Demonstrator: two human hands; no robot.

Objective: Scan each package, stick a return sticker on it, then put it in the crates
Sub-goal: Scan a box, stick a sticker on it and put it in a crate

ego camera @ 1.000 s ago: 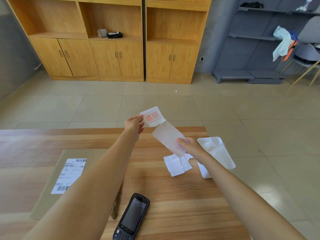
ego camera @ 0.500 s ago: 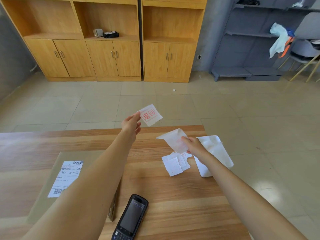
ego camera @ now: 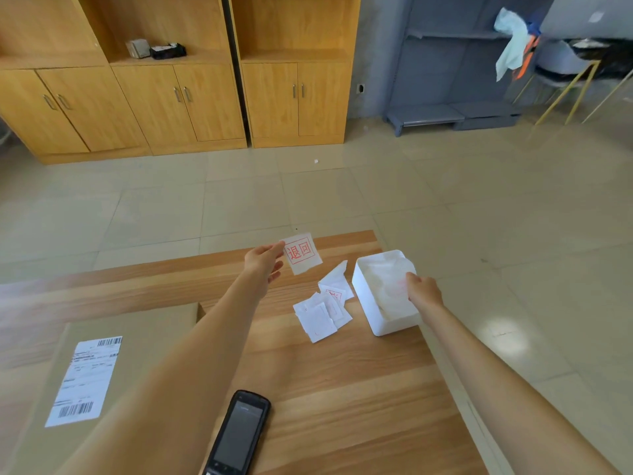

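A wooden table [ego camera: 342, 389] is seen over beige tiled floor [ego camera: 445, 207]. 2 wooden cabinets [ego camera: 191, 73] are set against the wall, beside grey metal shelving [ego camera: 445, 80].

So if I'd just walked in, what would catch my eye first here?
Probably the white return sticker with red characters, pinched in the left hand above the far edge of the wooden table. Next, the right hand reaching into a white box of crumpled paper at the table's right edge, with loose stickers scattered beside it. Nearer the camera lie a cardboard package bearing a shipping label and a black handheld scanner.
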